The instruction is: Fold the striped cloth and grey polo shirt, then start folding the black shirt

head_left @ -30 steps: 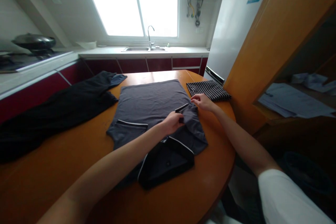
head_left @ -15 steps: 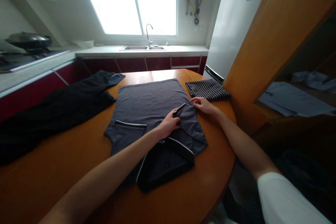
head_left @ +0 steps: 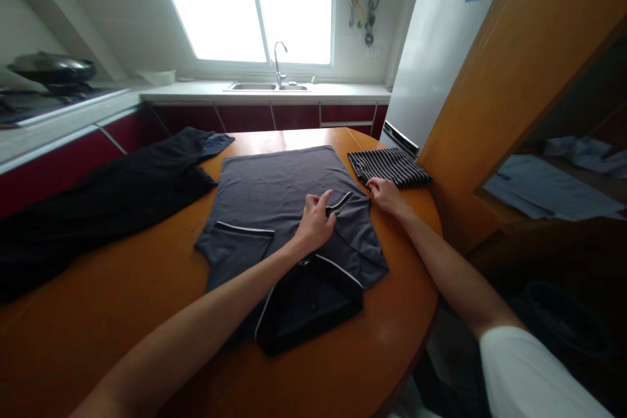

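Note:
A dark grey polo shirt [head_left: 279, 183] lies spread on the wooden table, its black, white-edged collar [head_left: 313, 320] towards me. Both short sleeves are turned in over the body; white piping marks the left sleeve's cuff [head_left: 245, 230] and the right sleeve's cuff [head_left: 340, 203]. Over the shirt's middle, beside the right cuff, my left hand [head_left: 315, 225] is open with thumb and fingers apart. My right hand [head_left: 386, 196] pinches the shirt's right side edge, close to the striped cloth; its fingertips are partly hidden.
A folded black-and-white striped cloth [head_left: 392, 168] sits at the table's right. Dark trousers [head_left: 112, 202] stretch along the left side. The round-ended table [head_left: 392, 313] has a counter with a sink [head_left: 252, 87] behind it, and a fridge [head_left: 426, 46] and orange partition on the right.
My left hand has let go of the right sleeve's cuff and spread its fingers. My right hand has moved slightly right, drawing the shirt's side edge outward and closing on it.

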Demonstrator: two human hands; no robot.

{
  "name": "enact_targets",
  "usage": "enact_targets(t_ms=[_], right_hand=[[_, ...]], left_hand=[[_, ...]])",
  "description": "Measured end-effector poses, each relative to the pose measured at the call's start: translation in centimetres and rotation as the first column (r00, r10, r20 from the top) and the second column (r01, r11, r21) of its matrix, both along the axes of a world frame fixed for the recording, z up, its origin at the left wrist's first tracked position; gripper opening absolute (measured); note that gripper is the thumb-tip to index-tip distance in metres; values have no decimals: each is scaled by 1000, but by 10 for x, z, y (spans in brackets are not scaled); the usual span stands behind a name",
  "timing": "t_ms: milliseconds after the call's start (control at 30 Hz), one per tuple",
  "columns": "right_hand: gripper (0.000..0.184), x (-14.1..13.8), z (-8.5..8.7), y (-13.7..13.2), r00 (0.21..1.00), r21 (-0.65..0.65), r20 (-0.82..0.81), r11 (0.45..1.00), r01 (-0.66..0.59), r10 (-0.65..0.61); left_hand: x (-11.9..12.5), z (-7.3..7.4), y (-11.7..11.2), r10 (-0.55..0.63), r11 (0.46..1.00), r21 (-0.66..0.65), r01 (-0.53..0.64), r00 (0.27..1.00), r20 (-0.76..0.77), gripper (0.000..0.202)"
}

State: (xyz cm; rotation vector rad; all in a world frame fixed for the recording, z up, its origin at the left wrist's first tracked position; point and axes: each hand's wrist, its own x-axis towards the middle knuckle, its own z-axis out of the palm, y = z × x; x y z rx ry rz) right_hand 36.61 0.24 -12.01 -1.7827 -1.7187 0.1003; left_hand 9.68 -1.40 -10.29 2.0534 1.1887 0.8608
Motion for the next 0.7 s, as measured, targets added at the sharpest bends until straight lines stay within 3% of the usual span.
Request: enact_targets(t_ms=[33, 100, 167, 267, 367, 500, 700], right_hand=[[23, -2, 2, -2, 1000, 48, -20, 999, 25, -24], [25, -7, 6, -5, 998, 138, -56, 990, 17, -9], [26, -15, 8, -7, 994, 176, -56, 981, -86, 97], [29, -26, 6, -9, 958, 59, 12, 956, -288, 288], [30, -28, 1, -7, 963, -69, 81, 965, -254, 259], [18, -27, -4, 1, 995, -17, 67, 997, -73, 74], [9, -24, -11, 19, 980, -111, -150, 983, -147, 130]], left_hand=[[-2, -1, 0, 18, 991, 136, -11, 999, -47, 60], [-3, -3, -2, -48, 955, 285, 84, 990, -130, 47], [-4, -8, -5, -204, 917, 298, 264, 955, -217, 39], [-3, -17, -9, -382, 874, 206, 441, 884, -270, 36], [-4, -23, -12, -437, 865, 138, 482, 860, -262, 42], [-5, -23, -12, -443, 860, 139, 492, 852, -279, 43], [-4, -29, -11, -433, 858, 167, 486, 859, -273, 44]])
